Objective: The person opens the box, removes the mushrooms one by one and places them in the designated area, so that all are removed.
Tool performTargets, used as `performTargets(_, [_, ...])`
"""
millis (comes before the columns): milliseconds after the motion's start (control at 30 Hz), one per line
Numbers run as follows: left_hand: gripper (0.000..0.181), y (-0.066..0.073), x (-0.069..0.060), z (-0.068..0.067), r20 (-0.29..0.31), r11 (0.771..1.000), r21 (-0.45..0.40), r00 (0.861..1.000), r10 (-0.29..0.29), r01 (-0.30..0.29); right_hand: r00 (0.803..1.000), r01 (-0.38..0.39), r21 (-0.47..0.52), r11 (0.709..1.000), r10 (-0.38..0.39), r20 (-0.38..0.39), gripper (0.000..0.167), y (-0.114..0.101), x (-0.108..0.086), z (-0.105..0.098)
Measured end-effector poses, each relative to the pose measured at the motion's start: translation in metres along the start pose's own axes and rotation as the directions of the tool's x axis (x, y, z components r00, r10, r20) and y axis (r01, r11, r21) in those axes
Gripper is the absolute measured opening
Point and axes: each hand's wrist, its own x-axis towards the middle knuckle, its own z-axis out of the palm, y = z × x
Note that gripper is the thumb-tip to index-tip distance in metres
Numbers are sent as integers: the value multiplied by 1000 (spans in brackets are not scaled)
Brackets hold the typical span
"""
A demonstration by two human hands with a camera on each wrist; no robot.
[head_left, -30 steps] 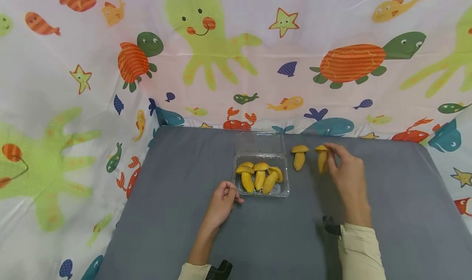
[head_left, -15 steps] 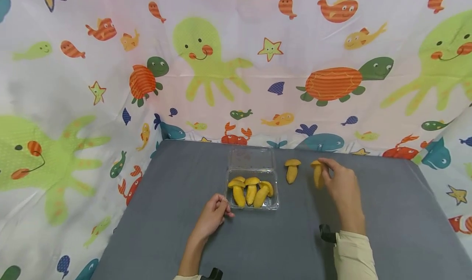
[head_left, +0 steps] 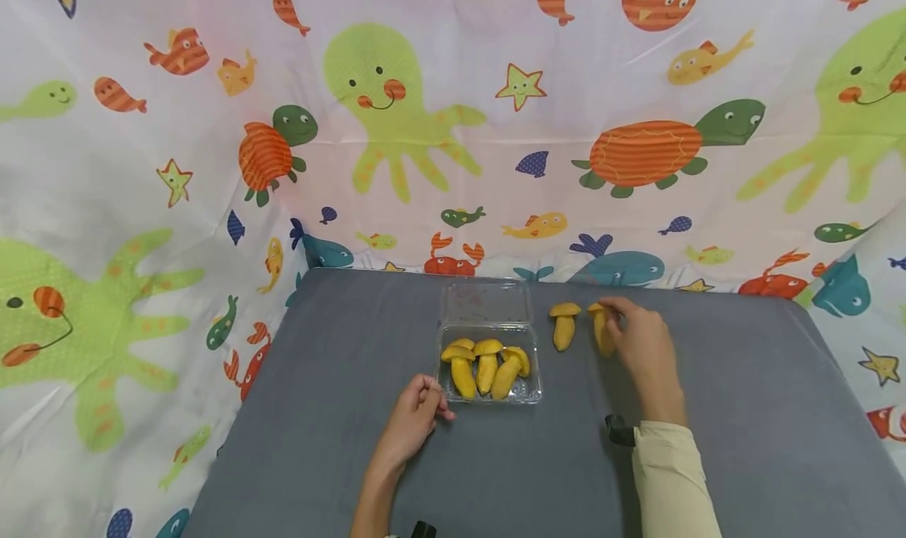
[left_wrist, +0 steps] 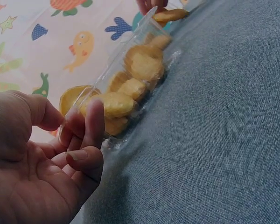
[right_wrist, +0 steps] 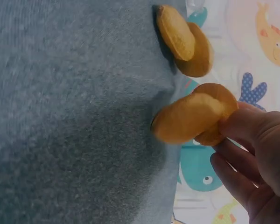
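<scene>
My right hand (head_left: pixel 646 353) pinches a yellow mushroom (head_left: pixel 602 329) by its cap, with the stem hanging down towards the table; the right wrist view shows the same mushroom (right_wrist: pixel 191 119) between thumb and fingers. Just to its left a second yellow mushroom (head_left: pixel 564 329) lies on the table. A clear plastic box (head_left: pixel 527 397) holds several yellow mushrooms (head_left: pixel 487 369) side by side. At the box's front left corner, my left hand (head_left: pixel 413 416) pinches the rim between thumb and finger, as the left wrist view (left_wrist: pixel 46 154) shows.
The box's clear lid (head_left: pixel 484 302) stands open on the far side. Grey cloth covers the table (head_left: pixel 552 475). Behind it and at the left hangs a white curtain (head_left: pixel 453 113) printed with sea animals.
My right hand has moved a little left with its mushroom, closer to the one lying on the table. My left hand stays at the box corner. The head view has shifted.
</scene>
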Motion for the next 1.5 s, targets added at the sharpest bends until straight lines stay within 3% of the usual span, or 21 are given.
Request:
performTargets(167, [20,0,-1,3,-3,1000,-3,1000,-16,15,999,-17,-17,1000,17,33,29,6,1,4])
performTargets(1000, [16,3,3,3,-20,1000,21,1000,-3,4,1000,-12,-20,1000,13,25,26,10,4,9])
performTargets(1267, [13,2,6,2,-16,1000,23,1000,-8,8,1000,19,-24,1000,-20,-23,32,-10,-5,-10])
performTargets(1500, [12,1,5,3,-28,999,33,1000,-10,11,1000,11,36,999,-11,-2,33,-42,-19,-29])
